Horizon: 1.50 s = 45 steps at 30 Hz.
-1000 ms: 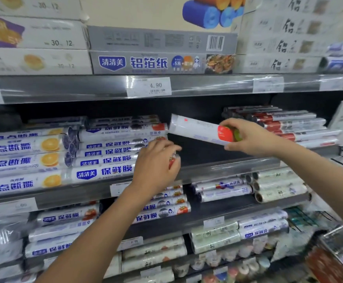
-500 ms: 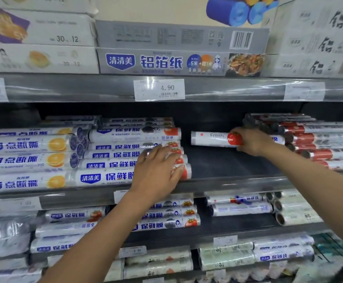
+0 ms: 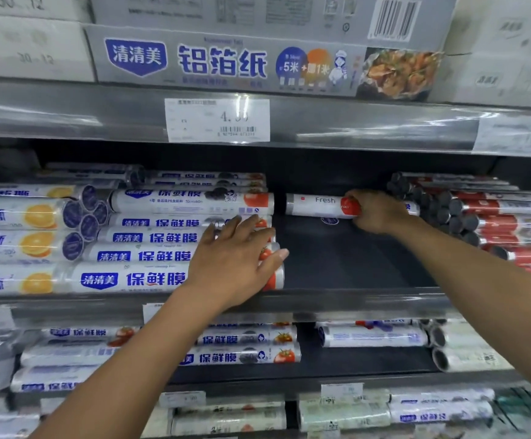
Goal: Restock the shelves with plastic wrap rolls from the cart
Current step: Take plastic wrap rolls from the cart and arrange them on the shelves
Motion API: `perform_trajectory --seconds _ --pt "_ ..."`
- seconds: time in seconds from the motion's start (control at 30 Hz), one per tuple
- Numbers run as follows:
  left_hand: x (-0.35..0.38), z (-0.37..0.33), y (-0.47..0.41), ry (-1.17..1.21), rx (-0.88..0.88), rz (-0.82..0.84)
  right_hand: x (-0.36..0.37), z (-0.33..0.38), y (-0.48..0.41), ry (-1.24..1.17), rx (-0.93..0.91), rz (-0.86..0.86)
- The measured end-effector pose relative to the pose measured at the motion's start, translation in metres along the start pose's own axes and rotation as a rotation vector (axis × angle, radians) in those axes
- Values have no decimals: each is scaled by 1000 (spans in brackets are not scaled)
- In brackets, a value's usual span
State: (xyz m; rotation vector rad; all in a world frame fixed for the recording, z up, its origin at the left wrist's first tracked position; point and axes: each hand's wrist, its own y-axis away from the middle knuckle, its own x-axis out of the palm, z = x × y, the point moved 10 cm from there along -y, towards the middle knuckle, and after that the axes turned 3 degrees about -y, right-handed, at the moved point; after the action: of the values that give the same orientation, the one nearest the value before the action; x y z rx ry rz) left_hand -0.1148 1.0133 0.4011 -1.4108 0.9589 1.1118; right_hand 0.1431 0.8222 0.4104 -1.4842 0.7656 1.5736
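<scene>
The right grip point(image 3: 378, 213) curled round the Fresh plastic wrap roll point(image 3: 316, 205), hiding its right part; the left grip point(image 3: 235, 261) lay flat across the stacked rolls point(image 3: 150, 257), covering their ends.

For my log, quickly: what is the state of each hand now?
Left hand: open, resting on the stacked rolls.
Right hand: gripping the Fresh roll.

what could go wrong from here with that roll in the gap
The Fresh roll sits alone on the bare shelf; once the right hand lets go it might roll forward. The left hand presses the stacked rolls; lifting it may let the front ones slip off.
</scene>
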Motion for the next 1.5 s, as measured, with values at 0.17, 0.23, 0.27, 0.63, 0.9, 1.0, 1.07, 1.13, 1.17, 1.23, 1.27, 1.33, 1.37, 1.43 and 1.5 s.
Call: perform_trajectory --seconds 0.17,0.23,0.27,0.63,0.9,1.0,1.07,1.13,1.17,1.23,1.27,1.33,1.37,1.43,1.5 --pt "5 1 -3 2 -11 75 -11 8 5 11 -97 22" --pt "1 -6 -6 -14 -9 91 -13 6 2 42 -132 13" --pt "-3 -15 -8 -11 2 78 -14 6 -1 65 -141 5" --pt "37 -149 -34 12 266 12 -11 -10 -25 23 -131 -80" --pt "46 -143 -35 115 216 33 11 -22 -49 87 -118 19" --pt "47 -142 -35 120 215 49 4 -22 -53 75 -148 -7" --pt "47 -142 -36 121 217 64 1 -20 -50 37 -212 43" --pt "48 -142 -36 121 220 65 0 -19 -46 -75 -260 114" --pt "48 -142 -36 121 221 63 0 -19 -42 -143 -268 166" --pt "48 -142 -36 116 220 71 4 -20 -36 -228 -273 288" --pt "49 -142 -37 111 219 79 4 -19 -32 -232 -272 333" --pt "48 -142 -37 104 215 85 1 -16 -30 -188 -295 338" --pt "48 -142 -37 103 217 86 -3 -14 -30 -148 -322 289" --pt "47 -143 -36 102 219 89 -15 -10 -31 -92 -359 128" --pt "47 -143 -35 98 223 97 -26 -7 -28 -128 -343 5"
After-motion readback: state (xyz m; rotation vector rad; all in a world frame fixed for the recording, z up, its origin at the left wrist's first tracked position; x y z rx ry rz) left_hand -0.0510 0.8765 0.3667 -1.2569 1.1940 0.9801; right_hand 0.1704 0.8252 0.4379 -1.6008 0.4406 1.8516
